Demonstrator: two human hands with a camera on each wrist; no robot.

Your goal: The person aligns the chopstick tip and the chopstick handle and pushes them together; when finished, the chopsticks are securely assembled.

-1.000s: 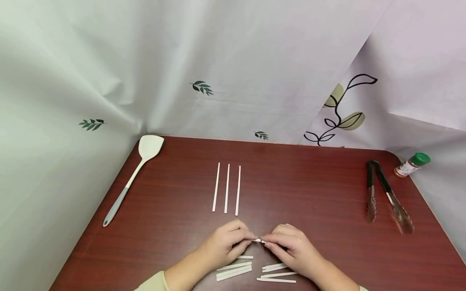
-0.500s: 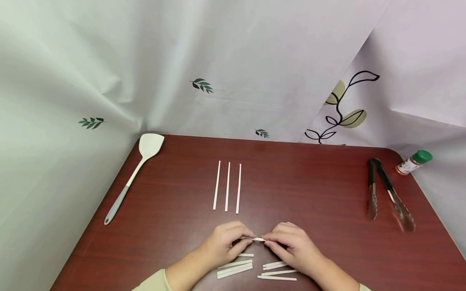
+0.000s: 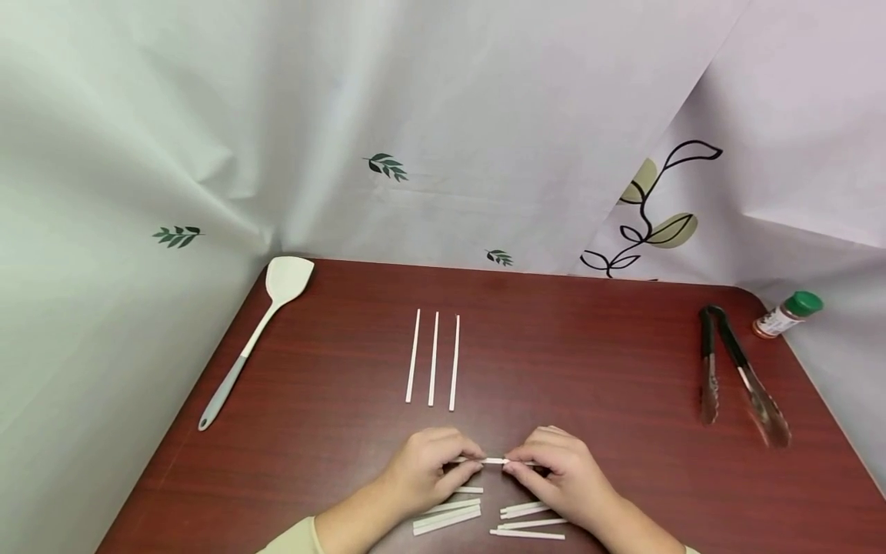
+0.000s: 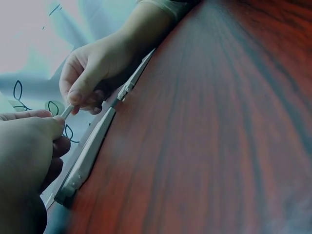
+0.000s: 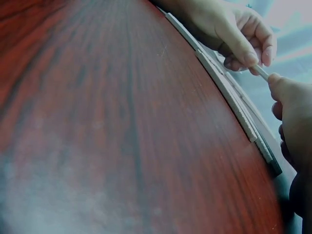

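Between my two hands a thin white stick (image 3: 494,461) runs level, just above the table's front part. My left hand (image 3: 434,468) pinches its left part between thumb and fingers, and my right hand (image 3: 562,471) pinches the right part. The fingers hide most of the stick, so only its middle shows in the head view. Below the left hand lie several short white sticks (image 3: 447,517). Another group of short white sticks (image 3: 531,534), some with a narrower end, lies partly under the right hand. Three longer white sticks (image 3: 432,362) lie side by side farther back.
A white spatula (image 3: 254,335) with a grey handle lies along the table's left edge. On the right are black-handled metal tongs (image 3: 741,369) and a green-capped seasoning bottle (image 3: 781,315). Pale patterned fabric (image 3: 443,138) hangs behind the dark red table (image 3: 588,354).
A second ago, two stick pieces with a small gap showed between the fingertips. Now one continuous stick shows there, and the hands are slightly farther apart. The lying sticks keep their places.
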